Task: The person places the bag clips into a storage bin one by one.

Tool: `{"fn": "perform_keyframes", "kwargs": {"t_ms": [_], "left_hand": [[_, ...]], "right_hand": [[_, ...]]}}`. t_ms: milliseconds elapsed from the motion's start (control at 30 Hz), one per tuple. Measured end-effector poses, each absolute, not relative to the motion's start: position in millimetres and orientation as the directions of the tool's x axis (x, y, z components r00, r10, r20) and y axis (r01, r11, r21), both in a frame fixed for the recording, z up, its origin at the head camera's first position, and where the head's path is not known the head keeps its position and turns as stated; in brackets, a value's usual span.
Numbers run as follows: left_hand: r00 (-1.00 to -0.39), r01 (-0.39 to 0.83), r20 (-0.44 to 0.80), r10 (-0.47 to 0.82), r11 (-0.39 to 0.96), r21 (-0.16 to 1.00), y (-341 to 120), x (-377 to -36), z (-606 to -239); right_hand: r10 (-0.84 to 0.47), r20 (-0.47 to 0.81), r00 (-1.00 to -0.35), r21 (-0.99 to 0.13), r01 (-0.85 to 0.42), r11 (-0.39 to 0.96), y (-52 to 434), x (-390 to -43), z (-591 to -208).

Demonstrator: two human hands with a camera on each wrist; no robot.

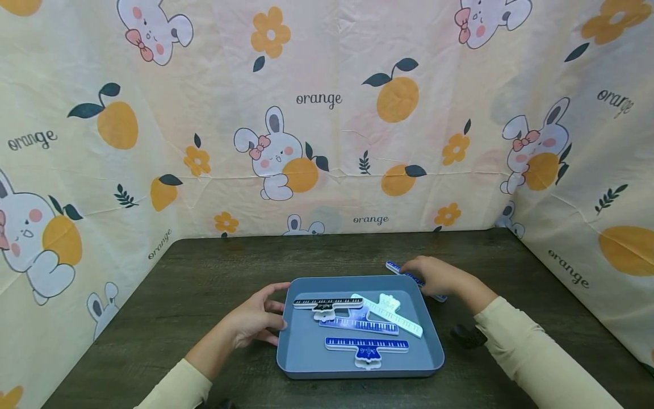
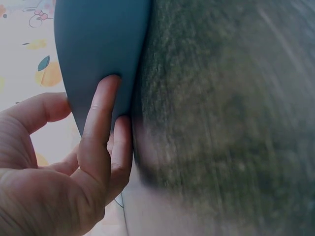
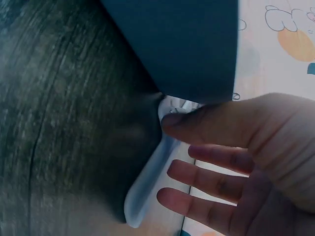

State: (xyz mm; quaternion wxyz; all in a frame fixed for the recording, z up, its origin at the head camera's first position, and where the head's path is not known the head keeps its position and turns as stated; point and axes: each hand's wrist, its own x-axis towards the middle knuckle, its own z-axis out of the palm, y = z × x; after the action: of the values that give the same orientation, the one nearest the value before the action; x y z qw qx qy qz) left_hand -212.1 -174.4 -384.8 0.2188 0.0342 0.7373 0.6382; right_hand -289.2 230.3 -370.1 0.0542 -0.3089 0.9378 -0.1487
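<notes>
**Hands at the tray**

We steady the blue tray (image 1: pixel 306 352) on the dark table (image 1: pixel 204 272), our left hand (image 1: pixel 252 322) fingers straight against its side. Our right hand (image 1: pixel 434 275), fingers spread, touches the piano-key clip (image 1: pixel 395 267) just beside the tray's far corner.

Dark wood-grain table (image 1: pixel 204 272), walled at its back and both side edges by a cream cloth (image 1: pixel 327 142) printed with rabbits, oranges, flowers and the word "orange". Toward the near middle, four piano-key clips close together: black-and-white (image 1: pixel 327 303) farthest back, pale mint (image 1: pixel 390 315) slanting to the right, light blue (image 1: pixel 357 325) partly beneath both, dark blue (image 1: pixel 367 344) nearest the front edge. Small black thing (image 1: pixel 467 336) toward the near right, too small to identify.
</notes>
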Motion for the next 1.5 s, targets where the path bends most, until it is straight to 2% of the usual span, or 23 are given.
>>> {"fn": "perform_keyframes", "kwargs": {"t_ms": [233,600,1500], "left_hand": [[-0.904,-0.236,-0.29,0.315,0.2,0.951,-172.4,-211.2,-382.9],[-0.899,-0.217,-0.275,0.34,0.198,0.956,-173.4,-210.5,-382.9],[-0.887,-0.215,-0.27,0.374,0.182,0.959,-175.3,-211.1,-382.1]], "right_hand": [[-0.568,-0.046,-0.822,-0.277,-0.536,0.797,227.9,-292.0,-375.2],[-0.512,-0.062,-0.857,-0.302,-0.473,0.828,232.6,-286.8,-376.5],[-0.517,-0.031,-0.855,-0.331,-0.48,0.813,268.6,-279.3,-367.5]]}}
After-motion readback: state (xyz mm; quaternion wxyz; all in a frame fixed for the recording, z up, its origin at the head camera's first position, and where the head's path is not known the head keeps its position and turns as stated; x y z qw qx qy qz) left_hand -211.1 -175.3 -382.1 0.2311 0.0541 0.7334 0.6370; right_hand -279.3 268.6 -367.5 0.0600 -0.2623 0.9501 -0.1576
